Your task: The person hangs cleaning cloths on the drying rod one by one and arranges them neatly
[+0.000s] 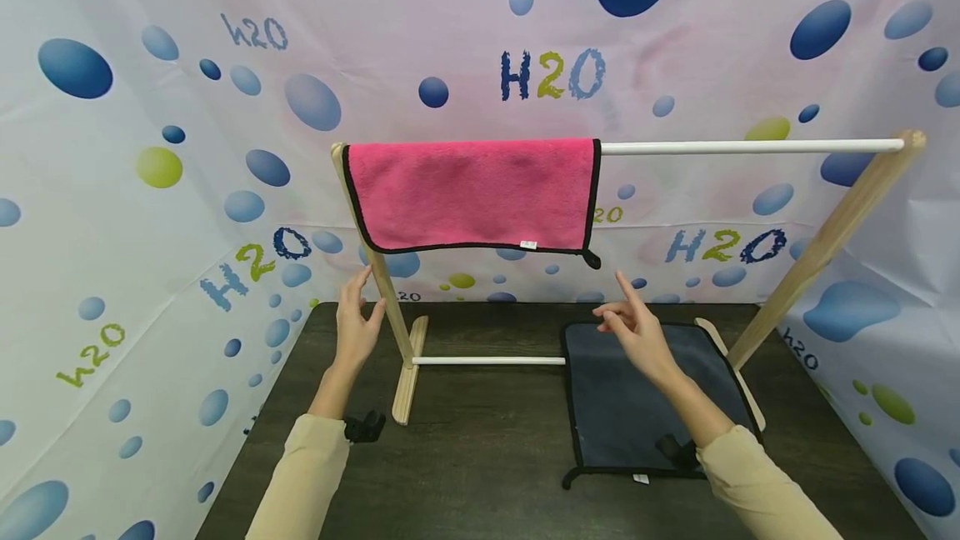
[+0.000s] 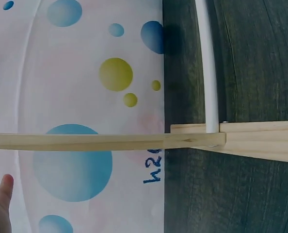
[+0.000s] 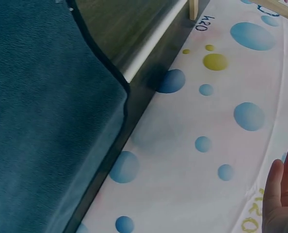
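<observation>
A pink towel (image 1: 472,198) with black edging hangs over the left part of the rack's white top bar (image 1: 750,147). Its black loop dangles at the lower right corner. Just below the towel's left corner, my left hand (image 1: 357,323) is raised beside the wooden left post (image 1: 392,298), holding nothing. My right hand (image 1: 636,332) hovers above a dark blue-grey towel (image 1: 637,407), index finger extended and palm without any object. That towel lies spread on the table, covering the right part of the lower white bar (image 1: 487,361). In the right wrist view, the blue towel (image 3: 47,121) fills the left side.
The rack's slanted right post (image 1: 825,248) rises at the right, with wooden feet (image 1: 410,373) on the dark table (image 1: 465,457). Behind stands a white backdrop (image 1: 450,23) printed with coloured dots and "H2O". Each wrist carries a black strap mount (image 1: 365,427).
</observation>
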Demonstrator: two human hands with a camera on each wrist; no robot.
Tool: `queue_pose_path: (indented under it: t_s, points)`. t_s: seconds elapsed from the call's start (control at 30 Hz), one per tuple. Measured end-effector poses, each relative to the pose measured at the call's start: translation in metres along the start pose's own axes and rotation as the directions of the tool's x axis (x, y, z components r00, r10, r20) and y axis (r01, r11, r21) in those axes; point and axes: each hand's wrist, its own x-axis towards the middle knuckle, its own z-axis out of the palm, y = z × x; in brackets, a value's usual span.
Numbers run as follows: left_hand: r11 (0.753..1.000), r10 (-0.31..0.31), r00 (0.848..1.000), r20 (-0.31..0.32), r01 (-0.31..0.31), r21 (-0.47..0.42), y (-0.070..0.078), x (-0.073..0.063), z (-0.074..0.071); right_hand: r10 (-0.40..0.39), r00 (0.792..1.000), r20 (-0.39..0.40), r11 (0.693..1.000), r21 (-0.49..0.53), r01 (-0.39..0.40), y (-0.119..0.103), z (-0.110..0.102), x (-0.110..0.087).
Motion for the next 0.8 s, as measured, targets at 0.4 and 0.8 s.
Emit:
queue_pose_path:
  t_s: [0.4, 0.8]
  points:
    - [0.996, -0.035, 0.998, 0.054, 0.039, -0.076, 0.020, -0.003, 0.010, 0.055, 0.998, -0.006, 0.998, 0.019, -0.055, 0.026, 0.003, -0.019]
    - [1.000, 0.018, 0.996, 0.085, -0.018, 0.008, -0.016, -0.014, 0.019, 0.158, 0.987, 0.011, 0.987, 0.010, -0.158, 0.073, 0.001, -0.038]
